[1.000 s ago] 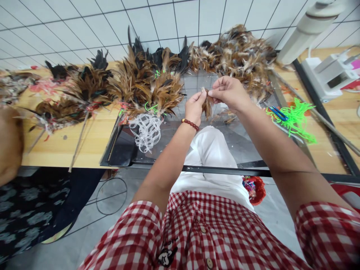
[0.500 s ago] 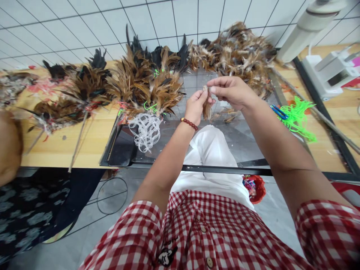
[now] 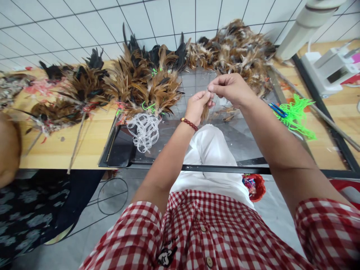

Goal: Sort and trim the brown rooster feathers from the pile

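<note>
My left hand [image 3: 197, 104], with a red bead bracelet at the wrist, is closed on a small bunch of brown feathers [image 3: 205, 113]. The feathers hang down below its fingers, and their upper ends are mostly covered by the fingertips. Against the left thumb, my right hand [image 3: 229, 89] has its thumb and forefinger pinched together. What lies in that pinch is too small to make out. Both hands are above a dark glass tabletop [image 3: 174, 129]. Loose feathers [image 3: 226, 113] lie on the glass just below the right hand.
Brown feather bundles [image 3: 146, 86] are piled at the back left, a feather heap [image 3: 239, 48] at the back right. White ribbon [image 3: 144, 131] lies left; bright green strings [image 3: 299, 118] and blue snips [image 3: 278, 110] lie right. A stick [image 3: 323, 112] crosses the right side. Another person's arm [image 3: 9, 146] shows far left.
My right fingertips have drawn in to a pinch at the top of the feather bunch, against the left thumb. The left fingers now cover more of the feathers.
</note>
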Demonstrator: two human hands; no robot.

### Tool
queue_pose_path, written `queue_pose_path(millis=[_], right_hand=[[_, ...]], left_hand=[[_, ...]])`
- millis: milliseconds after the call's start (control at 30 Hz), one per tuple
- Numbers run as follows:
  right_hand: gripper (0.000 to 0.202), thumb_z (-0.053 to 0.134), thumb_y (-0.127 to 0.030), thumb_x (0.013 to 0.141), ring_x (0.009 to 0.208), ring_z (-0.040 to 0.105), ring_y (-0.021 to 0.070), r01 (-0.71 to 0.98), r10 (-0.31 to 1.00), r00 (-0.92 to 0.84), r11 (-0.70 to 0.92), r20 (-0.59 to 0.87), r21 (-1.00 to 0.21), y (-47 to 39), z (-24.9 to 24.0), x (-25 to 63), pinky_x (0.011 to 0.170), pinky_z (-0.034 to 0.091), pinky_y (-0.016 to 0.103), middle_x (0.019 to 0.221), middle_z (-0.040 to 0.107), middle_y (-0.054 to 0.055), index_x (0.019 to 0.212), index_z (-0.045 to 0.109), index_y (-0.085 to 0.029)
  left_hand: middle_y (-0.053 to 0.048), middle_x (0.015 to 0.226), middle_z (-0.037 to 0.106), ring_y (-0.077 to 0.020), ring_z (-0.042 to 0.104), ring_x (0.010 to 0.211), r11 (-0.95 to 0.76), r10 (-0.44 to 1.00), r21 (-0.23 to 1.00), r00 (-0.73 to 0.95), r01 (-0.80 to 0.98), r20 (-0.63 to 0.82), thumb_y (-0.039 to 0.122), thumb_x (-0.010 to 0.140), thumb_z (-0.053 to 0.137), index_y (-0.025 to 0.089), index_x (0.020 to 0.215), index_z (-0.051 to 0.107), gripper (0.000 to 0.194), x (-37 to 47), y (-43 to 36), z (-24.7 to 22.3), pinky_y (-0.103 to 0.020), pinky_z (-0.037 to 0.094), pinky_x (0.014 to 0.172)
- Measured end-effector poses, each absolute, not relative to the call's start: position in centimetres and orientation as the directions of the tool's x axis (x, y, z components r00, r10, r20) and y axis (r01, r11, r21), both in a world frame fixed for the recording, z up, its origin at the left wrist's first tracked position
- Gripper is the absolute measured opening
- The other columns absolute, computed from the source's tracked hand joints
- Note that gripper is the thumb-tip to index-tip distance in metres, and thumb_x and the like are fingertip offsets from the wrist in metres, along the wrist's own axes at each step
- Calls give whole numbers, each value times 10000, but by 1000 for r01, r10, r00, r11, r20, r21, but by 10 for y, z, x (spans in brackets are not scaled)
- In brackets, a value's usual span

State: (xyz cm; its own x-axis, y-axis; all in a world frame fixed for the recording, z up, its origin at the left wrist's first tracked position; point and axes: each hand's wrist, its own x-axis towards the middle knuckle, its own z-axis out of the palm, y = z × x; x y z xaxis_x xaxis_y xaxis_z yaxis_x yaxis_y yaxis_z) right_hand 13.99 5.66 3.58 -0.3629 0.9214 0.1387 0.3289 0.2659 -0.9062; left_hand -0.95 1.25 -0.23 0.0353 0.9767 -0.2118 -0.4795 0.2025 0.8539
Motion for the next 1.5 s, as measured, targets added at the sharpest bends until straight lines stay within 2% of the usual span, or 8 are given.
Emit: queue_pose_path(millis=[133, 300, 633, 867, 1100, 1233, 1333, 1500], right_hand=[[323, 905, -418, 709, 799, 659, 199, 664, 808, -589, 459, -34, -590, 67, 41, 160, 728, 499, 323, 849, 739, 36, 942, 810, -216], [165, 819, -289, 748, 823, 670, 212, 729, 677, -682, 600, -276, -329, 66, 39, 159, 761, 462, 328, 847, 751, 38, 898, 835, -220], [188, 764, -401, 850, 755, 705, 241, 520, 900, -414, 359, 139, -775, 64, 42, 157, 705, 578, 394, 765, 742, 69, 928, 762, -231], [189, 696, -394, 910, 1076, 720, 320, 547, 807, -447, 589, 387, -596, 50, 41, 144, 990, 597, 510, 1102, 795, 94, 1031, 796, -288], [182, 700, -400, 923, 1268, 649, 346, 503, 686, -599, 724, 414, -472, 48, 34, 141, 1101, 538, 542, 1345, 715, 86, 1043, 808, -315], [251, 816, -457, 857, 1092, 702, 271, 419, 813, -396, 574, 427, -704, 55, 29, 139, 962, 597, 421, 1226, 741, 80, 1024, 778, -274], [281, 849, -459, 840, 843, 695, 179, 256, 920, -267, 353, 286, -900, 62, 22, 134, 774, 599, 324, 956, 743, 49, 949, 745, -222], [265, 885, -369, 817, 633, 598, 102, 100, 947, -267, 211, 178, -972, 64, 20, 130, 627, 539, 251, 693, 651, -10, 783, 693, -190]], left_hand=[[59, 592, 525, -71, 656, 661, 159, 963, 851, -111, -500, -245, 326, 987, 670, 187, 789, 628, 246, -17, 18, -2, -204, 538, 762], [63, 607, 538, -63, 647, 643, 175, 944, 846, -159, -504, -290, 349, 961, 705, 187, 806, 624, 238, -18, 17, 4, -179, 507, 709], [38, 670, 625, -73, 687, 672, 225, 942, 818, -95, -530, -321, 311, 1007, 630, 187, 832, 612, 215, -18, 17, -1, -191, 554, 737], [-35, 968, 776, -177, 778, 1098, 250, 945, 718, 1, -650, -327, 294, 1062, 523, 178, 1060, 679, 195, -19, 17, 0, -335, 608, 998], [-36, 1025, 771, -205, 740, 1226, 198, 954, 641, -4, -741, -299, 268, 1058, 545, 169, 1095, 707, 193, -19, 24, -5, -383, 579, 1102], [-35, 1018, 773, -198, 737, 1239, 188, 958, 629, -1, -754, -288, 270, 1039, 592, 158, 1057, 712, 165, -19, 24, -5, -375, 564, 1123], [-30, 957, 779, -184, 756, 1194, 207, 956, 670, 3, -713, -292, 287, 1033, 605, 162, 1006, 709, 165, -17, 19, -2, -351, 578, 1098], [-14, 858, 777, -159, 792, 1052, 225, 957, 741, 2, -633, -290, 293, 981, 686, 169, 908, 697, 144, -13, 13, 0, -302, 603, 1021]])
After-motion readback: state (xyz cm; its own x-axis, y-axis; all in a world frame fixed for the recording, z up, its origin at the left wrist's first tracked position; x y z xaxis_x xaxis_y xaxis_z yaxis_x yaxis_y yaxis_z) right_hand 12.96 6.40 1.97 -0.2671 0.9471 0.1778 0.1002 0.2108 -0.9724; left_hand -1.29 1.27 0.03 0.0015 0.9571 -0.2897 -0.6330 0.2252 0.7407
